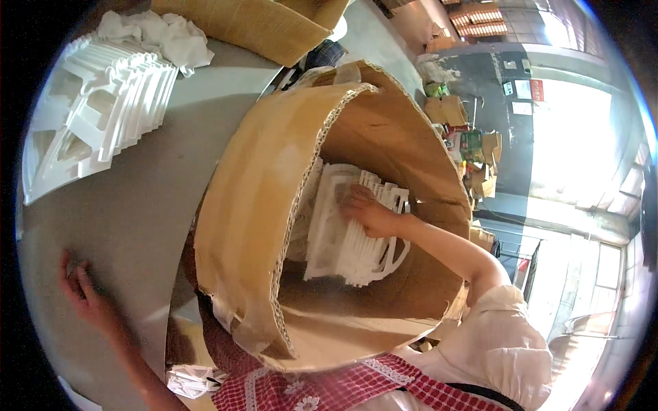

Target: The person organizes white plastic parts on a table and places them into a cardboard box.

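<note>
Holds white plastic frames with right hand, nothing with loose left hand, risking splaying through one-sided support.

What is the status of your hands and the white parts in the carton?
Right hand on white parts, inside carton. Left hand empty, over grey table. Carton wall between hands.

Matt brown cardboard and smooth white plastic.
The box at centre is plain cardboard, its cut edge rough and corrugated; the pieces inside look like smooth, pale plastic, as does the stack at upper left. The tabletop at left is smooth, matt grey; the checked apron at lower centre is cloth with lacy trim.
</note>
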Motion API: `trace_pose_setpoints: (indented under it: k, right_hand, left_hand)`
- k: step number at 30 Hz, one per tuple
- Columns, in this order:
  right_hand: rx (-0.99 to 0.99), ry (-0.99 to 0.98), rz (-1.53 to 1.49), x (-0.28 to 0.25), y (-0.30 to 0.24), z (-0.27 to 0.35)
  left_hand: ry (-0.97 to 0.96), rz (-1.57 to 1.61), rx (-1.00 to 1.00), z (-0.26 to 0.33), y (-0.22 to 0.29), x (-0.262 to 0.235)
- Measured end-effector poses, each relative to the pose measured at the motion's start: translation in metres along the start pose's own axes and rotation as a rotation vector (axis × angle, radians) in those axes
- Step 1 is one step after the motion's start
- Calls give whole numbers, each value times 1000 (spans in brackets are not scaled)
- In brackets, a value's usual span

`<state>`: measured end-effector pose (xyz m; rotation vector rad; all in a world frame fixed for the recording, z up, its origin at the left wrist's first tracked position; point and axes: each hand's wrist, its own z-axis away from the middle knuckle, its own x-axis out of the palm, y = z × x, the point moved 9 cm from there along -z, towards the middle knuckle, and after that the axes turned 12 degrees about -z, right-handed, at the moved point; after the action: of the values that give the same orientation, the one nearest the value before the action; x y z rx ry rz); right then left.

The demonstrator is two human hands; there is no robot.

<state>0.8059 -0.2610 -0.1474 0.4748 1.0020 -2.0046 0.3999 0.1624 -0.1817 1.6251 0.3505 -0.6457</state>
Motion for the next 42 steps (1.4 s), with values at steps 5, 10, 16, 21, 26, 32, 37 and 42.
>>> trace_pose_setpoints:
  k: [5, 10, 16, 21, 26, 32, 37, 42]
  right_hand:
    - [-103, 56, -226, -12, 8, 13]
    - [-49, -18, -188, -5, 20, 14]
    - [-79, 26, -129, 11, 22, -5]
    - [-125, 171, -18, 9, 16, -10]
    - [-300, 328, -71, -1, -35, -50]
    - [-253, 294, 4, 9, -9, -34]
    - [-214, 207, -53, 15, -1, -40]
    - [-158, 368, -75, 28, 8, -36]
  left_hand:
    - [-37, -80, 110, -2, 14, 5]
    - [-56, -170, 106, -3, 28, 2]
    - [-68, -219, 126, -7, 33, 3]
    - [-40, -298, 172, -6, 46, 3]
    - [-3, -332, 204, -7, 48, 0]
    - [-102, -343, 225, -11, 31, 5]
    - [-71, -112, 134, -9, 35, 2]
    - [-18, -42, 210, -9, 31, 2]
